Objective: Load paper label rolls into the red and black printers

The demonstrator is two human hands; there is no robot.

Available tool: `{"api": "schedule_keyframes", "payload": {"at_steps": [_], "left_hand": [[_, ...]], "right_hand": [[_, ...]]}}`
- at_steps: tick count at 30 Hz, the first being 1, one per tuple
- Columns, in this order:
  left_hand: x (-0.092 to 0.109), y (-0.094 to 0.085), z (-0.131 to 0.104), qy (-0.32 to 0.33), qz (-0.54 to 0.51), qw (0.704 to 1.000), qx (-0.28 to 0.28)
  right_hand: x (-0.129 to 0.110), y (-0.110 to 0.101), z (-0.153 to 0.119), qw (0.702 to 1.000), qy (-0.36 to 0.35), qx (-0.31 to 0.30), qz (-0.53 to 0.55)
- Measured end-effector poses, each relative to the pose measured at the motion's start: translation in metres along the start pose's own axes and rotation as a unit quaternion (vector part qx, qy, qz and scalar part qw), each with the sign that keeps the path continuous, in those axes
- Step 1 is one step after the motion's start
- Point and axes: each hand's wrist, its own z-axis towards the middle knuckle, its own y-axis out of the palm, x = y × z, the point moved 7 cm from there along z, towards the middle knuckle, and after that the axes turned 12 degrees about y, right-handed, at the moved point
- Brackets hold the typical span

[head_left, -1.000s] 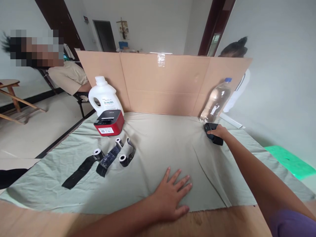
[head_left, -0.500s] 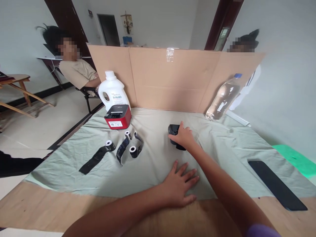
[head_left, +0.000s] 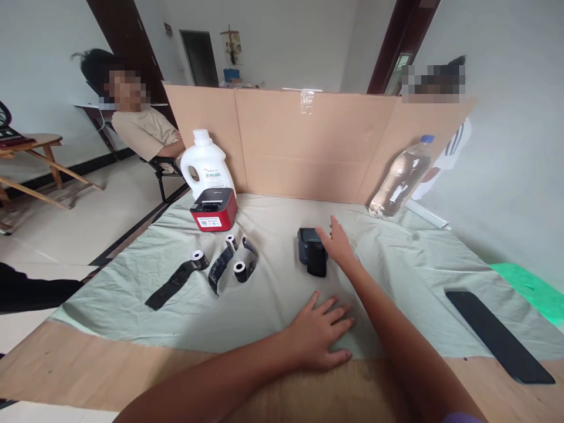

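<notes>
My left hand (head_left: 319,332) lies flat on the cloth near the table's front edge, fingers spread, holding nothing. Just right of a small black device (head_left: 312,249) is my right hand (head_left: 339,241), its fingers apart; the thumb side is close to the device's top right corner, and contact cannot be made out. A dark flap or strip hangs at the device's front. To the left, three small paper rolls (head_left: 199,259) with dark strips rest on the cloth. Behind them stands a red and black printer (head_left: 214,210).
A white jug (head_left: 207,164) stands behind the printer. A cardboard panel (head_left: 308,147) spans the back. At right are a tilted clear bottle (head_left: 400,179), a black flat slab (head_left: 500,335) and a green object (head_left: 529,291). Two people are beyond the panel, left and right.
My right hand has let go of the black device and moved slightly right, uncovering it. The device now sits with its dark front strip showing. My left hand stays in place.
</notes>
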Motion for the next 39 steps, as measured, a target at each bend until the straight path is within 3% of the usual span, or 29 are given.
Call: {"api": "schedule_keyframes", "payload": {"at_steps": [2, 4, 6, 9, 11, 14, 19, 27, 33, 39], "left_hand": [[-0.007, -0.026, -0.001, -0.017, -0.016, 0.992, 0.125], [-0.033, -0.062, -0.005, -0.081, -0.043, 0.959, 0.268], [-0.076, -0.093, -0.01, -0.188, -0.083, 0.902, 0.38], [-0.146, -0.112, -0.006, -0.304, -0.161, 0.827, 0.444], [-0.18, -0.105, -0.003, -0.361, -0.201, 0.8, 0.435], [-0.196, -0.085, -0.007, -0.375, -0.198, 0.802, 0.42], [-0.179, -0.061, -0.019, -0.345, -0.141, 0.859, 0.351], [-0.173, -0.071, -0.009, -0.35, -0.014, 0.901, 0.258], [-0.176, -0.074, -0.011, -0.397, 0.094, 0.897, 0.169], [-0.177, -0.073, -0.004, -0.344, 0.15, 0.923, 0.09]], "right_hand": [[0.019, 0.003, 0.012, 0.995, -0.002, -0.01, 0.094], [0.035, 0.01, 0.018, 0.99, -0.002, -0.009, 0.139], [0.043, 0.017, 0.018, 0.99, -0.018, -0.002, 0.143], [0.045, 0.021, 0.014, 0.992, -0.045, 0.005, 0.118], [0.044, 0.021, 0.012, 0.994, -0.045, -0.004, 0.101], [0.042, 0.02, 0.008, 0.995, -0.045, -0.018, 0.082], [0.039, 0.017, 0.002, 0.998, -0.048, -0.006, 0.037], [0.036, 0.02, -0.002, 0.997, -0.039, -0.05, -0.035], [0.035, 0.022, -0.001, 0.997, -0.045, -0.05, -0.043], [0.033, 0.023, -0.003, 0.998, -0.022, -0.047, -0.039]]}}
